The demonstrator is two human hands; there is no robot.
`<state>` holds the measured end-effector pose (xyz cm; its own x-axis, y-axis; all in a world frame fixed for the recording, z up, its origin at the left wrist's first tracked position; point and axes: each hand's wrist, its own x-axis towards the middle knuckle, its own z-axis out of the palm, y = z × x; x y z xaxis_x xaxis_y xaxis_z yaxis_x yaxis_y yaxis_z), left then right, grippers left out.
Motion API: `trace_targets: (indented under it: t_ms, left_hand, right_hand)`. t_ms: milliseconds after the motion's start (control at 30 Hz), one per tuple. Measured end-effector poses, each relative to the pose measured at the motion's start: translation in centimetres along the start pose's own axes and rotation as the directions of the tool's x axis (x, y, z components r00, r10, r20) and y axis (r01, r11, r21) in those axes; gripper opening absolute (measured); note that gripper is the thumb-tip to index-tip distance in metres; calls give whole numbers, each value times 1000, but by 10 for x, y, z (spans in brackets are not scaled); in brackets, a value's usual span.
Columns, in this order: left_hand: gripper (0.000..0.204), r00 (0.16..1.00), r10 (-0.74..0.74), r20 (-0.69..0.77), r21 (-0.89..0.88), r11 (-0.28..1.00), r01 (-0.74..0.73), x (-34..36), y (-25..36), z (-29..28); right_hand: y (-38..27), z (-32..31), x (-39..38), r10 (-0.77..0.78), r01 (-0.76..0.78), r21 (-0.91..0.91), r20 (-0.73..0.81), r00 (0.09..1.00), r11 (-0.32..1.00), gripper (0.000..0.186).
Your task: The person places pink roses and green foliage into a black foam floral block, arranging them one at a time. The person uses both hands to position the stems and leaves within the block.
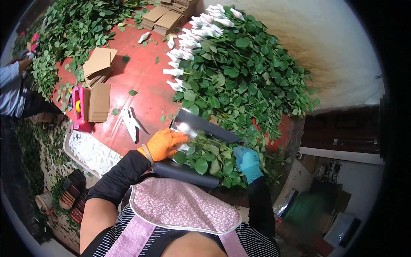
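Left hand (165, 144) in an orange glove lies flat, fingers spread, on a bundle of leafy stems (205, 156); right hand (247, 162) in a blue glove is curled around the stems at the bundle's other end.

Bundle sits on a dark wrapping sheet (201, 125) at the near edge of the red table (141, 81), right in front of the person's pink apron (184, 205), white-sleeved buds toward the orange glove. Just behind it, a big heap of roses (231, 73) with white net-wrapped buds (192, 38), touching the sheet. Left of the hands: white shears (130, 123), then cardboard stacks (99, 103), pink tape dispenser (78, 107) at the table edge. More cardboard (165, 18) at the far end. Loose leaves scattered on the table. Another person's blue sleeve (9, 85) at far left by another leafy pile (72, 25).
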<state>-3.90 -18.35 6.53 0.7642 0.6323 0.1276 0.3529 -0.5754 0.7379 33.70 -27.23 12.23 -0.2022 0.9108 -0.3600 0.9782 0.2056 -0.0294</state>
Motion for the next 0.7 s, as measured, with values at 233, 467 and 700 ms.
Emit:
trace_targets:
  t_ms: [233, 467, 700]
  left_hand:
    - [69, 1000, 15, -7, 120, 993, -14, -4, 2, -3]
    - [66, 996, 87, 16, 155, 984, -89, 0, 7, -9]
    - [64, 994, 104, -37, 137, 986, -98, -3, 4, -4]
  right_hand:
    - [-80, -108, 9, -34, 31, -15, -220, 975, 999, 32]
    - [-137, -10, 89, -7, 14, 115, -60, 998, 993, 41]
    - [-131, 8, 92, 142, -73, 410, -140, 980, 909, 20]
